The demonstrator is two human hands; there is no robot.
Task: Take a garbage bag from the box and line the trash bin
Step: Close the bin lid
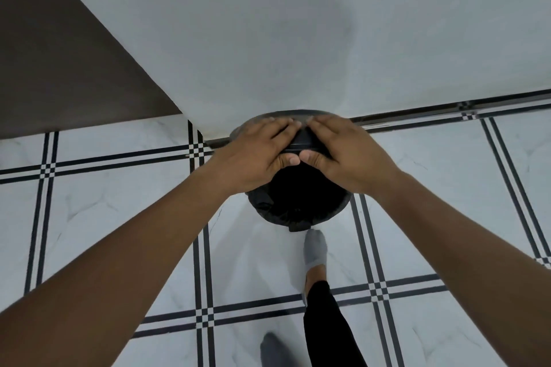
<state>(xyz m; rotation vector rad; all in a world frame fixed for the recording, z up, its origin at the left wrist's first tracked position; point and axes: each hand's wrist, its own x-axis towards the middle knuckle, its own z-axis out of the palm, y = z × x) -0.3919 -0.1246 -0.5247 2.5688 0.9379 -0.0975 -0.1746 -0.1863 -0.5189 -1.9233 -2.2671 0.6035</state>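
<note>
A round black trash bin [298, 208] stands on the tiled floor against the white wall, its lid raised at the back. Both hands are over its opening. My left hand [256, 152] and my right hand [343, 152] meet side by side and pinch a folded black garbage bag [302, 141] between thumbs and fingers. The thumbs touch at the bag's near edge. Black plastic shows around the bin's near rim. The box is out of view.
A white wall [298, 39] rises behind the bin, with a dark brown panel [59, 68] to the left. White floor tiles [119, 217] with black stripes surround the bin. My socked foot [314, 247] rests at the bin's pedal, the other foot [274, 348] lower.
</note>
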